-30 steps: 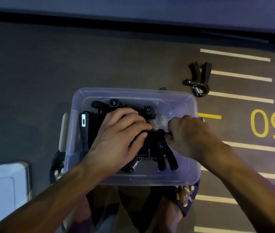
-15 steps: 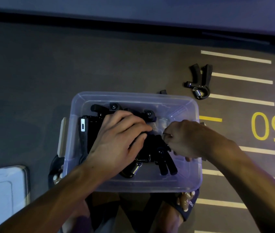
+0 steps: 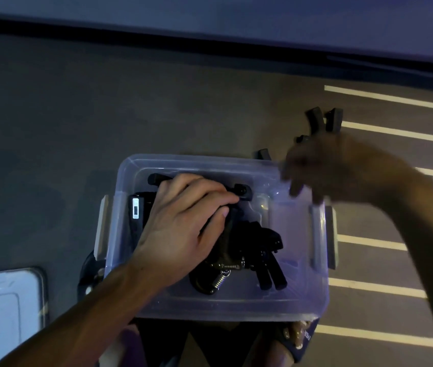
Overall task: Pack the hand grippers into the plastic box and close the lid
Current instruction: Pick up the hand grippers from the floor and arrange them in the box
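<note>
The left hand (image 3: 181, 223) lies palm-down inside the clear plastic box (image 3: 220, 305), fingers curled over the pile of black hand grippers (image 3: 249, 245) packed there. Its fingertips press on the top of the pile near the far wall; whether it grips 1 of them or only holds them down cannot be told. To the right of the hand, 2 black handles (image 3: 271, 274) stick out toward the near wall, and a metal spring (image 3: 219, 280) shows just below the wrist. A gripper with a small white label (image 3: 136, 207) stands along the left wall of the box.

The right hand (image 3: 324, 165) is above the far right corner of the box, blurred, fingers spread loose and holding nothing. Just beyond it, on the dark floor (image 3: 77, 115), lies 1 more hand gripper (image 3: 324, 120), outside the box, its 2 handles pointing away from the person. Another dark tip (image 3: 263, 154) peeks out just behind the far rim of the box; what it is cannot be told.

The box has grey latches (image 3: 330, 237) on its left and right sides and no lid on it. A white lid (image 3: 3, 313) lies on the floor at the lower left, well apart from the box. White lines (image 3: 379, 96) are painted on the floor to the right. The person's sandalled foot (image 3: 297, 337) shows below the box.
</note>
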